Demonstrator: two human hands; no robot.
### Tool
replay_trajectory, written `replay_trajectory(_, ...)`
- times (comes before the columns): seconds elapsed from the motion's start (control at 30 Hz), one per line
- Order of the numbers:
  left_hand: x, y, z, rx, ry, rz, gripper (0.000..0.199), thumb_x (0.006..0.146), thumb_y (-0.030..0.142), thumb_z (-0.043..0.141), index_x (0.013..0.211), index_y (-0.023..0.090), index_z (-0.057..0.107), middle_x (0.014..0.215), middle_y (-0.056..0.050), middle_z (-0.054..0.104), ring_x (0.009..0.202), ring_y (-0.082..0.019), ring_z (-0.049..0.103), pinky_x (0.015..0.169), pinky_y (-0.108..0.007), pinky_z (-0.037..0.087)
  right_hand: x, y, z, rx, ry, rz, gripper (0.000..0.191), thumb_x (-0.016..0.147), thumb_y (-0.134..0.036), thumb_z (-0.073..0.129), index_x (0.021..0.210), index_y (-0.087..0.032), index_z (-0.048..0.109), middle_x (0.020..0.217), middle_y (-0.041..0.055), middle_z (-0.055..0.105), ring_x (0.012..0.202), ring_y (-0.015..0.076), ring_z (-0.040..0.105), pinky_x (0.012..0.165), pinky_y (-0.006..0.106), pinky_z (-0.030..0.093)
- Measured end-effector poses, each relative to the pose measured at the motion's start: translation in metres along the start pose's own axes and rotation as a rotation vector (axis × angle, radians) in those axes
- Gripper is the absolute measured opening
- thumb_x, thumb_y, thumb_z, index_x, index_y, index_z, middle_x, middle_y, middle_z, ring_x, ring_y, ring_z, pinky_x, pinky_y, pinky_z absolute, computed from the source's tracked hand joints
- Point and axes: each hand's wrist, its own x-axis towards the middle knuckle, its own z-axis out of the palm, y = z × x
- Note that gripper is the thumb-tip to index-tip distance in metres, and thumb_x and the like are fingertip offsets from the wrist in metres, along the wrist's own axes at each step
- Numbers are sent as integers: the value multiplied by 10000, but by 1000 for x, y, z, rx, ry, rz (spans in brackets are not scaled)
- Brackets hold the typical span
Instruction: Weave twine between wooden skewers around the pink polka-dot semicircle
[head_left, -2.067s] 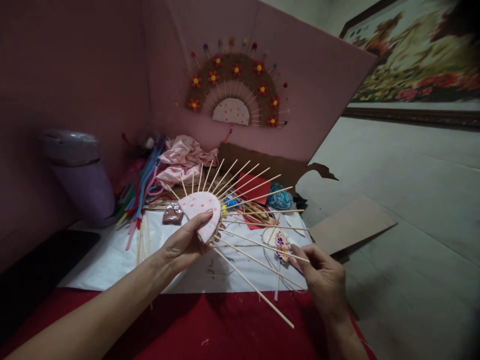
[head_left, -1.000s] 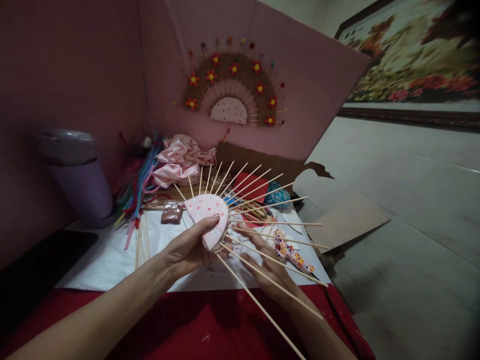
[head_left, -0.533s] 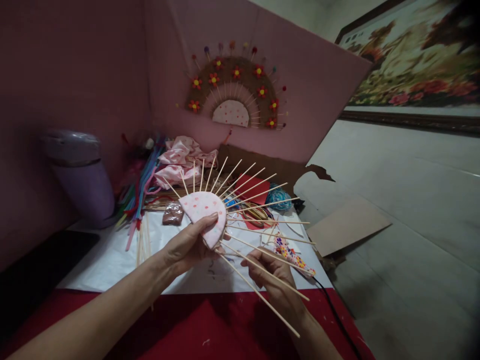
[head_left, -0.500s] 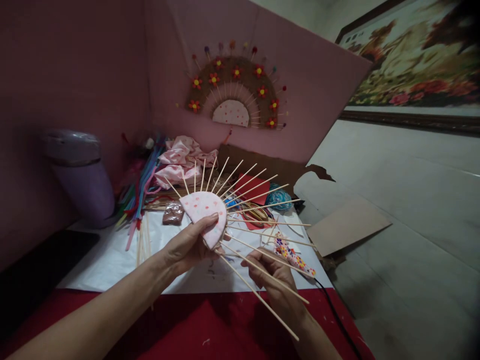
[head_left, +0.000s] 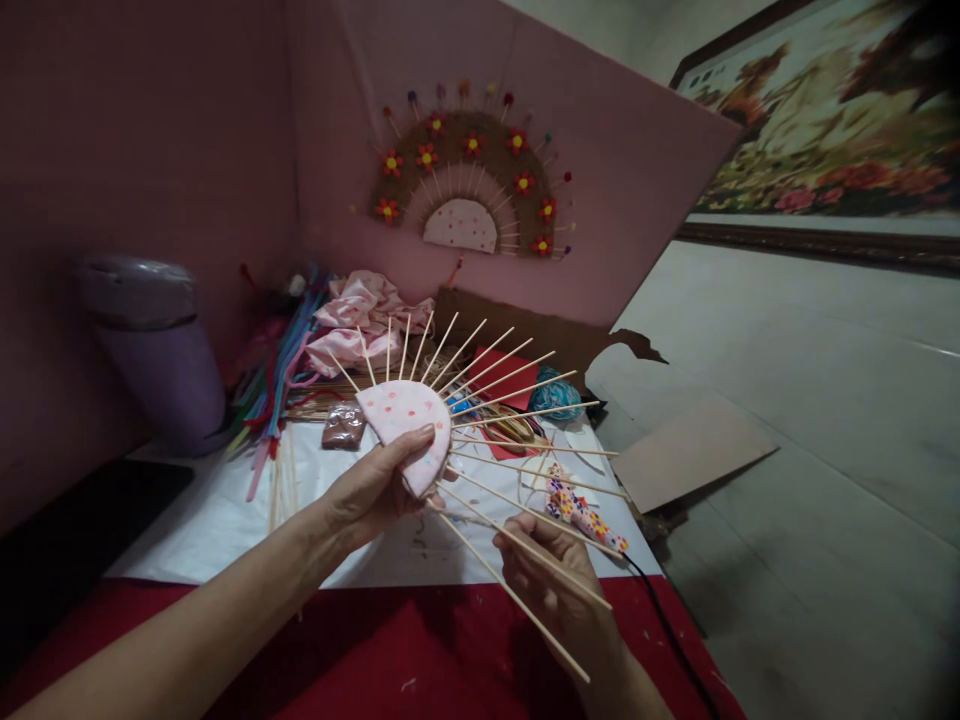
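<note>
My left hand (head_left: 382, 490) grips a white half-round fan base (head_left: 409, 420) with pink dots, thumb on its front and fingers behind. Many thin wooden sticks (head_left: 517, 415) spread out from its curved edge like rays. My right hand (head_left: 551, 560) is closed behind the lowest sticks, its fingertips pinched. A thin strand of twine (head_left: 469, 519) seems to run from the base to those fingers; its end is hidden.
A glue gun with a flower-dotted cover (head_left: 589, 515) and a black cord lies at the right. Blue yarn (head_left: 555, 397), pink fabric (head_left: 367, 310), pipe cleaners (head_left: 289, 350) and a purple tumbler (head_left: 161, 360) stand behind. A finished fan (head_left: 461, 225) hangs on the pink board.
My right hand has moved slightly right and down, away from the base, and the strand shows longer. My left hand keeps its hold on the base.
</note>
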Motion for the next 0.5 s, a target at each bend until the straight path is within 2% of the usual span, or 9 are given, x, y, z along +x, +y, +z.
replay_trajectory(0.23, -1, 0, 1, 7, 27, -4, 154, 706, 263, 623, 782, 130, 626, 630, -66, 666, 519, -164, 617, 411, -231, 485, -5, -2, 2, -63, -3, 1, 166, 627, -302, 697, 691, -174, 614, 666, 22, 587, 469, 63, 346, 424, 191, 243)
replay_trajectory(0.4, -1, 0, 1, 9, 23, 21, 153, 715, 262, 617, 801, 135, 624, 651, -57, 669, 551, -168, 629, 443, -246, 501, -10, -6, -2, -255, -45, -11, 170, 672, -328, 661, 647, -170, 606, 557, -5, 503, 488, 84, 372, 455, 214, 283)
replay_trajectory(0.5, -1, 0, 1, -11, 38, 13, 156, 705, 248, 630, 814, 136, 625, 666, -62, 677, 531, -161, 629, 457, -246, 508, -11, -4, -4, -328, -59, -18, 176, 672, -339, 658, 656, -170, 612, 565, -1, 511, 500, 95, 404, 458, 216, 306)
